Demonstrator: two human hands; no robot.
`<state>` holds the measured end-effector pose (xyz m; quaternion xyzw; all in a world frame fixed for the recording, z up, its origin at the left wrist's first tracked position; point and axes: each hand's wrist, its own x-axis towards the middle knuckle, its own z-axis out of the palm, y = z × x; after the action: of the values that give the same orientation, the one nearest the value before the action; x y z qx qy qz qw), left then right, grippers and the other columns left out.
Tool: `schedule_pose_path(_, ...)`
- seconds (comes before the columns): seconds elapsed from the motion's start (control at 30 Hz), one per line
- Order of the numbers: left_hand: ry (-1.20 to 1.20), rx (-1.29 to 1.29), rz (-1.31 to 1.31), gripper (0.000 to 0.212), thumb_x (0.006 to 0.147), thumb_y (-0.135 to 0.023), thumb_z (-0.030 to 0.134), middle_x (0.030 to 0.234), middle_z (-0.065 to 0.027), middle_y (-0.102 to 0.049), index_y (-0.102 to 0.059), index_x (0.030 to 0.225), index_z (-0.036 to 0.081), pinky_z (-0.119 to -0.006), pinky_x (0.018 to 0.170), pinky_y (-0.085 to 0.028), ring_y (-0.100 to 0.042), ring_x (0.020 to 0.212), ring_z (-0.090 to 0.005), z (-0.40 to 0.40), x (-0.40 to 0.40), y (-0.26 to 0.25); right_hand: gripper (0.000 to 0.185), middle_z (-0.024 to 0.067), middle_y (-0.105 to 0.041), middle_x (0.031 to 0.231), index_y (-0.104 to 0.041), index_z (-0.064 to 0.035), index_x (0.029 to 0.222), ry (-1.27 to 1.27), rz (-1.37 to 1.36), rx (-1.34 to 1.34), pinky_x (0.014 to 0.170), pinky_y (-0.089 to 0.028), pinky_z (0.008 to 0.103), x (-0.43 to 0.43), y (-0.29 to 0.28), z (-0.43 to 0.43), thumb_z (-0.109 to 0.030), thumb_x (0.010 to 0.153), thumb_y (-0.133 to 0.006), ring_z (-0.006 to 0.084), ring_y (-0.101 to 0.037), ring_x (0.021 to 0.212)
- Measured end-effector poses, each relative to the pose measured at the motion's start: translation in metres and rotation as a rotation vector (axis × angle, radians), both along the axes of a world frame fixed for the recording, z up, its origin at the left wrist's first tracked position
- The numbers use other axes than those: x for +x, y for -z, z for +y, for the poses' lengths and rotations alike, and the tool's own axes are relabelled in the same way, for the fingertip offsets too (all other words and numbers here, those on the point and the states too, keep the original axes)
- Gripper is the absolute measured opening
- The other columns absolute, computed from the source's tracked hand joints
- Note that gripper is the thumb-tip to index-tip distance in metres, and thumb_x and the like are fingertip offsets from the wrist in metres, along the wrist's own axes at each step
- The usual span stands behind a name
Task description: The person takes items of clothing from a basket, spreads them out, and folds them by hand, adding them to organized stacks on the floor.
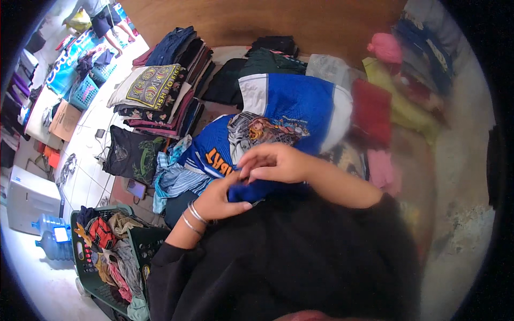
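A blue and white jersey [299,96] with a printed picture and orange lettering lies spread before me, over other clothes. My left hand [221,200], with silver bangles on the wrist, is at its near edge. Blue cloth shows between its thumb and fingers; whether they grip it is unclear. Just above and to the right, my right hand [277,162] hovers over the jersey with bent fingers and the thumb apart, holding nothing visible. Its fingertips overlap the left fingers in view, so contact cannot be told. Striped blue cloth [180,180] lies crumpled left of the jersey.
Tall stacks of folded clothes [160,86] stand ahead left, beside a folded dark T-shirt [130,154]. A phone [136,188] lies on the floor. At left are a green basket of clothes [138,248] and a water bottle [54,236]. Another person [106,20] stands far left.
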<state>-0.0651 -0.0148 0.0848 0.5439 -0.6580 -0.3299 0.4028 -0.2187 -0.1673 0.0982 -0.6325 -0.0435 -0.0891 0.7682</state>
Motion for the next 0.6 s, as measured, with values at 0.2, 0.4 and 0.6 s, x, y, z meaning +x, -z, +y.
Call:
schedule_pose_path(0.2, -0.351, -0.197, -0.351, 0.029, 0.057, -0.057, 0.002, 0.062, -0.0091, -0.053, -0.064, 0.084, 0.007, -0.027, 0.052, -0.038, -0.052, 0.058, -0.0241, 0.038, 0.039, -0.028, 0.039, 0.0103, -0.06, 0.094, -0.06, -0.0097, 0.097, 0.319, 0.31, -1.129, 0.077, -0.044, 0.0372, -0.056, 0.072, -0.062, -0.033, 0.066, -0.066, 0.0277, -0.056, 0.09)
schedule_pose_path(0.4, -1.198, -0.684, -0.151, 0.018, 0.084, -0.043, 0.006, 0.085, -0.0086, -0.058, -0.055, 0.095, -0.002, -0.027, 0.069, -0.045, -0.055, 0.076, -0.0159, 0.106, 0.114, -0.012, 0.025, 0.0137, -0.062, 0.084, -0.064, -0.0083, 0.087, 0.926, 0.472, -1.06, 0.074, -0.045, 0.0359, -0.105, 0.111, -0.101, -0.006, 0.065, -0.055, 0.0312, -0.058, 0.081)
schedule_pose_path(0.6, -1.52, -0.459, -0.077, 0.022, 0.088, -0.045, 0.011, 0.089, -0.006, -0.058, -0.053, 0.103, -0.003, -0.023, 0.074, -0.042, -0.053, 0.078, -0.0119, 0.127, 0.158, 0.0, 0.031, 0.0182, -0.06, 0.089, -0.063, -0.0074, 0.093, 1.262, 0.727, -1.201, 0.076, -0.045, 0.0356, -0.126, 0.114, -0.15, -0.002, 0.066, -0.047, 0.0319, -0.058, 0.084)
